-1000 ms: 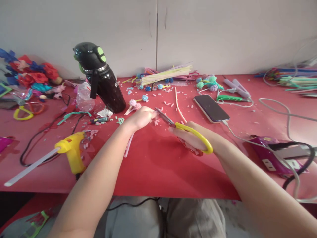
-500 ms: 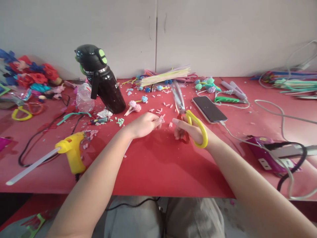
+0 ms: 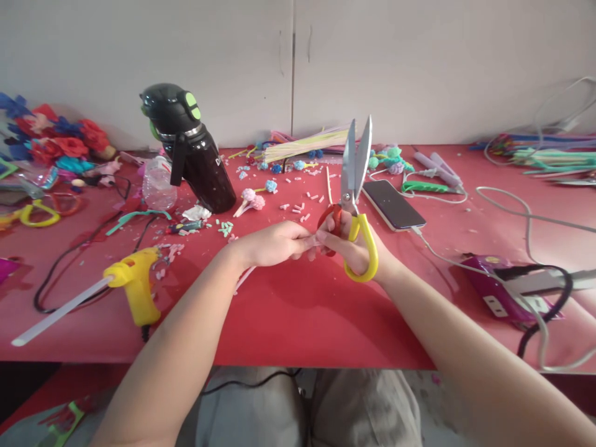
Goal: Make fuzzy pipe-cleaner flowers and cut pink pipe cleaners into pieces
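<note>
My right hand (image 3: 347, 245) is closed round the handles of a pair of scissors (image 3: 356, 164), one red and one yellow. The steel blades point up and away from me, slightly apart. My left hand (image 3: 277, 242) is pinched, its fingertips meeting those of my right hand; whatever is between them is too small to make out. Small cut pink pieces (image 3: 305, 218) lie on the red table (image 3: 279, 323) just beyond my hands. A thin pale stick (image 3: 328, 184) is left of the blades. Under my left wrist a pale strip (image 3: 244, 279) shows in part.
A yellow glue gun (image 3: 137, 279) with a glue stick lies at the left, a black bottle (image 3: 195, 155) behind it. To the right are a phone (image 3: 395, 205) on a cable and a purple power strip (image 3: 505, 292). Pipe cleaners (image 3: 307, 146) and pompom flowers (image 3: 251, 200) lie further back.
The scissors have swung from lying low and forward to pointing upward. My right hand has moved left and my left hand slightly right and nearer, so their fingertips now meet.
</note>
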### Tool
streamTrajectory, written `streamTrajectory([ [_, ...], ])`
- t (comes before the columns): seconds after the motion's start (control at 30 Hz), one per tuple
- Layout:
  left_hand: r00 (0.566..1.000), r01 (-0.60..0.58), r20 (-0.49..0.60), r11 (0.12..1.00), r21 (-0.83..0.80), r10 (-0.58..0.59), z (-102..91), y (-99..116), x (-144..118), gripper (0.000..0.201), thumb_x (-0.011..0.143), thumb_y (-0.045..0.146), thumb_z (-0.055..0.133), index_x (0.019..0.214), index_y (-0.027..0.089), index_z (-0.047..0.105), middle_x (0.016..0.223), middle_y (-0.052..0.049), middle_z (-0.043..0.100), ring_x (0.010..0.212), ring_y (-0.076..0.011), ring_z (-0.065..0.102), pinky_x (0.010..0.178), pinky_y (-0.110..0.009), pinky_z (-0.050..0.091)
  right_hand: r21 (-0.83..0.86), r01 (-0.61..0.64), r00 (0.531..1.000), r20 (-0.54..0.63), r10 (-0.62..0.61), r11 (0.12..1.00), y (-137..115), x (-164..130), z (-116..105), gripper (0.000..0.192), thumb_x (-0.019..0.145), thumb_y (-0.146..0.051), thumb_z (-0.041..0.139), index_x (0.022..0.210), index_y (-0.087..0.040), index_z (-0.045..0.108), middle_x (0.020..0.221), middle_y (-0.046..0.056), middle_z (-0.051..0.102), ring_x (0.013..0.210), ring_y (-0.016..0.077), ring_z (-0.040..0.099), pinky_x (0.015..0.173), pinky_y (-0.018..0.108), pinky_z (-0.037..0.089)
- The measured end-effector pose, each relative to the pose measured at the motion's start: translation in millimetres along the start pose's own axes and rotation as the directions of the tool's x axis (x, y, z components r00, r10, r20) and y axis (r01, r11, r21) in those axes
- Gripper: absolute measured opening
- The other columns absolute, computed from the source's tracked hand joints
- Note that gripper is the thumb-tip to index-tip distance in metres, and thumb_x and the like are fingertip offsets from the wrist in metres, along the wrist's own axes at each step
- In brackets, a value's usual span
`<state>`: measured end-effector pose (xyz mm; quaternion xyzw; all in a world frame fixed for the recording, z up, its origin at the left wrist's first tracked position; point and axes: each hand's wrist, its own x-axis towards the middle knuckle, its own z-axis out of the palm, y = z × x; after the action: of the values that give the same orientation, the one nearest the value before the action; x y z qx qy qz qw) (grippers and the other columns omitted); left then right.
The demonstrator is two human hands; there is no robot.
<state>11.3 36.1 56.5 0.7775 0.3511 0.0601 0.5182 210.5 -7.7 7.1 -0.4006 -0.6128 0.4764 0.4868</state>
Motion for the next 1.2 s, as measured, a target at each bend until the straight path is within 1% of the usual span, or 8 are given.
streamTrajectory([
  [0.1, 0.998, 0.045, -0.042, 0.999, 0.008, -0.045, -1.1, 2, -3, 0.05, 0.093, 0.062, 0.06, 0.079, 0.015, 0.069, 0.067, 0.0, 0.05, 0.06, -0.0122, 0.044, 0.061, -0.028, 0.035, -0.074, 0.039, 0.997, -0.056, -0.043, 0.997, -2, 0, 1, 0.03, 0.088, -0.038, 0.071, 0.08, -0.024, 0.046, 0.069, -0.004, 0.057, 0.062, 0.0122, 0.056, 0.063, 0.03, 0.047],
  [0.2, 0.996, 0.05, -0.075, 0.998, 0.041, -0.047, -3.0, 0, -3, 0.051, 0.094, 0.063, 0.058, 0.075, 0.016, 0.066, 0.069, -0.001, 0.055, 0.061, -0.0127, 0.045, 0.061, -0.028, 0.035, -0.148, -0.016, 0.994, -0.105, 0.0, 0.989, -3, -1, 0, 0.031, 0.089, -0.041, 0.07, 0.079, -0.023, 0.046, 0.067, -0.004, 0.055, 0.061, 0.0124, 0.053, 0.064, 0.03, 0.045],
  [0.27, 0.984, 0.015, -0.176, 0.998, 0.057, -0.005, -6.7, -3, -3, 0.051, 0.096, 0.063, 0.055, 0.073, 0.017, 0.063, 0.07, -0.001, 0.056, 0.063, -0.0134, 0.046, 0.064, -0.028, 0.037, -0.2, -0.074, 0.988, -0.145, 0.045, 0.977, -6, -3, -3, 0.037, 0.09, -0.049, 0.07, 0.078, -0.023, 0.046, 0.065, -0.004, 0.054, 0.059, 0.0127, 0.052, 0.062, 0.03, 0.044],
  [0.43, 0.807, -0.104, -0.577, 0.992, 0.066, 0.123, -22.0, -10, -5, 0.049, 0.1, 0.058, 0.05, 0.071, 0.018, 0.054, 0.067, 0.001, 0.047, 0.064, -0.0131, 0.043, 0.063, -0.026, 0.035, -0.319, -0.217, 0.973, -0.142, 0.18, 0.922, -14, -12, -13, 0.052, 0.09, -0.067, 0.066, 0.071, -0.022, 0.048, 0.06, -0.003, 0.05, 0.058, 0.0131, 0.048, 0.058, 0.029, 0.038],
  [0.6, 0.733, -0.199, -0.666, 0.98, -0.015, 0.139, -28.0, -14, -8, 0.046, 0.1, 0.06, 0.05, 0.077, 0.02, 0.053, 0.065, 0.002, 0.038, 0.058, -0.0122, 0.034, 0.056, -0.027, 0.026, -0.503, -0.208, 0.978, -0.085, 0.192, 0.839, -15, -16, -11, 0.056, 0.085, -0.066, 0.072, 0.07, -0.023, 0.041, 0.065, -0.006, 0.031, 0.061, 0.0109, 0.03, 0.054, 0.028, 0.023],
  [0.8, 0.75, -0.187, -0.648, 0.982, -0.014, 0.134, -22.3, -11, -7, 0.048, 0.1, 0.062, 0.048, 0.077, 0.021, 0.049, 0.065, 0.002, 0.038, 0.06, -0.0128, 0.034, 0.057, -0.028, 0.027, -0.609, -0.207, 0.976, -0.072, 0.206, 0.765, -20, -16, -2, 0.057, 0.085, -0.07, 0.068, 0.069, -0.023, 0.042, 0.065, -0.006, 0.032, 0.062, 0.0115, 0.027, 0.055, 0.028, 0.024],
  [1.0, 0.795, -0.105, -0.591, 0.99, 0.089, 0.137, -16.1, -10, -5, 0.043, 0.102, 0.054, 0.045, 0.075, 0.021, 0.048, 0.066, 0.001, 0.042, 0.062, -0.0146, 0.039, 0.059, -0.029, 0.028, -0.617, -0.207, 0.976, -0.081, 0.2, 0.759, -24, -15, 4, 0.059, 0.084, -0.074, 0.065, 0.067, -0.023, 0.04, 0.062, -0.006, 0.031, 0.06, 0.0113, 0.026, 0.054, 0.028, 0.023],
  [1.2, 0.804, -0.054, -0.578, 0.985, 0.164, 0.141, -14.5, -8, -5, 0.043, 0.101, 0.052, 0.047, 0.073, 0.02, 0.046, 0.065, 0.001, 0.043, 0.063, -0.0142, 0.039, 0.059, -0.029, 0.028, -0.655, -0.213, 0.974, -0.086, 0.209, 0.725, -26, -15, 4, 0.058, 0.086, -0.075, 0.061, 0.067, -0.023, 0.042, 0.062, -0.005, 0.034, 0.059, 0.0121, 0.028, 0.055, 0.028, 0.025],
])
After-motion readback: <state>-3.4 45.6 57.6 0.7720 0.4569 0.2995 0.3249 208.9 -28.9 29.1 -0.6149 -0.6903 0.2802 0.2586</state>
